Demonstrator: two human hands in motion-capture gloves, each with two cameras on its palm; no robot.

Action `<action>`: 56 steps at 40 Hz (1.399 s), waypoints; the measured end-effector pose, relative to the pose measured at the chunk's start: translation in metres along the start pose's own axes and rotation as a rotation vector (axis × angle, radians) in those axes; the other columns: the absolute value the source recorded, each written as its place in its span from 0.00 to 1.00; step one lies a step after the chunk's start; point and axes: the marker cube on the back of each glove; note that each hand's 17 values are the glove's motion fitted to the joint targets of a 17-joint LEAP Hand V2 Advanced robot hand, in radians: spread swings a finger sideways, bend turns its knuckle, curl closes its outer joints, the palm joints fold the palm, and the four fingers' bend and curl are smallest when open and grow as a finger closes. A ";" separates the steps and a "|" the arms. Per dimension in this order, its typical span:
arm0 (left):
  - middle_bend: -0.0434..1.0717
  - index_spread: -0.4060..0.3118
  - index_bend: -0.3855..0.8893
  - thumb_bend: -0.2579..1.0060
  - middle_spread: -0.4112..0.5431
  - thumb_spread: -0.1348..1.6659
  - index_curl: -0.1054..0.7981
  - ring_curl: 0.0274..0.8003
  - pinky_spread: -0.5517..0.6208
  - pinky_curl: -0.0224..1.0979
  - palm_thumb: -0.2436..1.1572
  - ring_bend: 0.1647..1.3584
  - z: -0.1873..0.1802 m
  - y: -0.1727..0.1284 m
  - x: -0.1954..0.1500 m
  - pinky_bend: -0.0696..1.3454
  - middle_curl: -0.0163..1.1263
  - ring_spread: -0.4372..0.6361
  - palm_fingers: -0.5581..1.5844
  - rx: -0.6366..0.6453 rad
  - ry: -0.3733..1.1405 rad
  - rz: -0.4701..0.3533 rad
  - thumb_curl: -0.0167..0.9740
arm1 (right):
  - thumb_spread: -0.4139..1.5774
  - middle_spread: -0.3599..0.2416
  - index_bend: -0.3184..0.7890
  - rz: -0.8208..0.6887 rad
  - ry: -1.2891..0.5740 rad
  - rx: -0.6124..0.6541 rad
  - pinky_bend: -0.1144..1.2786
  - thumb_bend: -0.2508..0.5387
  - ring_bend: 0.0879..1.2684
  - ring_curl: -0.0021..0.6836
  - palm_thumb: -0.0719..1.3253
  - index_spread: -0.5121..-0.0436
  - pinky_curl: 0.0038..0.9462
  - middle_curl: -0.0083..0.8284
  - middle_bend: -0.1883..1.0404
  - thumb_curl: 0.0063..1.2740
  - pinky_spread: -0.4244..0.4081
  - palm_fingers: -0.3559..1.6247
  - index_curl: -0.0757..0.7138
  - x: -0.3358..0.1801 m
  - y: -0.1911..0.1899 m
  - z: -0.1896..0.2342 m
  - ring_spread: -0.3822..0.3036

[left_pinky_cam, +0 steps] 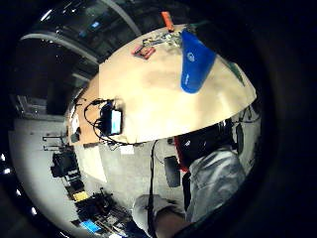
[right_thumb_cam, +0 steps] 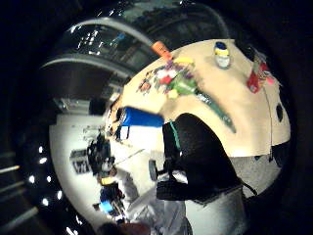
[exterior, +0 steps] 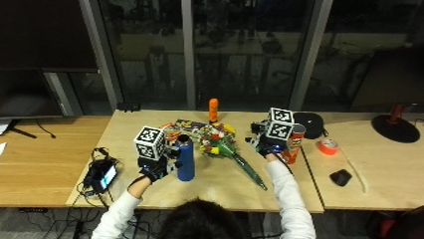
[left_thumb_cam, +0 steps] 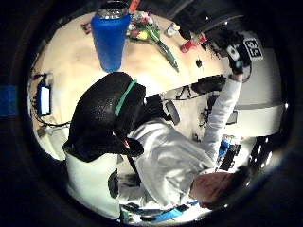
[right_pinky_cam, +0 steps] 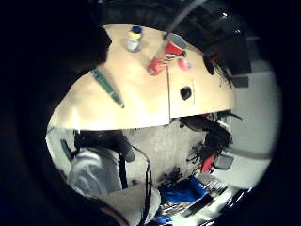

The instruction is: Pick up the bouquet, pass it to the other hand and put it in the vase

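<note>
The bouquet (exterior: 220,141) lies on the wooden table (exterior: 212,191), colourful flower heads toward the back, its green wrapped stem (exterior: 252,174) pointing at the front edge. A tall blue vase (exterior: 186,162) stands upright just left of it. My left hand (exterior: 156,169) hovers left of the vase, close to it, fingers relaxed and holding nothing. To the right of the flowers, my right hand (exterior: 265,146) is also open and empty. The left palm views show the vase (left_pinky_cam: 194,62) (left_thumb_cam: 110,40) and bouquet (left_thumb_cam: 147,29); the right thumb side view shows the bouquet (right_thumb_cam: 178,81).
A red crisp can (exterior: 292,144) stands right beside my right hand. An orange tape roll (exterior: 326,147) and a small black object (exterior: 340,177) lie further right. An orange bottle (exterior: 213,110) stands behind the bouquet. A cabled phone (exterior: 105,175) sits at the left edge.
</note>
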 end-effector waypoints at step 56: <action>0.21 0.51 0.45 0.19 0.53 0.72 0.52 0.32 0.67 0.32 0.41 0.19 0.019 -0.024 0.048 0.18 0.33 0.62 0.51 0.003 0.186 0.182 0.30 | 0.62 0.30 0.66 0.176 -0.835 0.380 0.58 0.34 0.70 0.75 0.76 0.63 0.48 0.71 0.75 0.39 0.24 0.92 0.63 0.004 -0.052 0.146 0.27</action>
